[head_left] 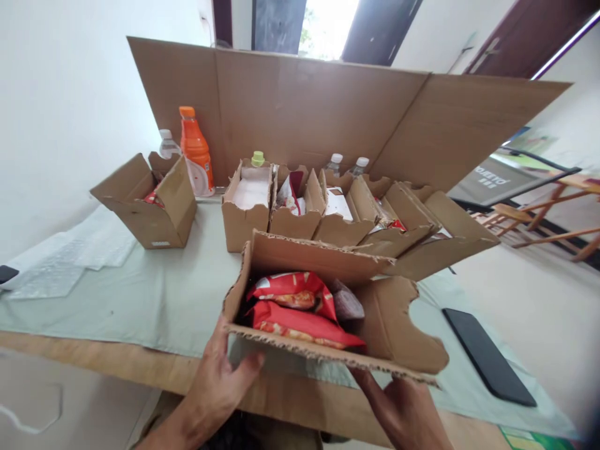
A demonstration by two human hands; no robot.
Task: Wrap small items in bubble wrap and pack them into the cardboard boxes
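Observation:
Between my hands is an open cardboard box, tilted so that I see into it. Inside lie red snack packets and a purplish-grey item whose kind I cannot make out. My left hand grips the box's left end, thumb in front and fingers partly hidden behind. My right hand supports it from below near the right end; its fingertips are hidden under the box. Behind it stands a row of open cardboard boxes with packets and a white carton in them.
At the left stands another cardboard box near an orange bottle. Clear bottles and a tall cardboard panel are behind the row. Bubble wrap lies far left, a black flat slab on the right of the pale green cloth.

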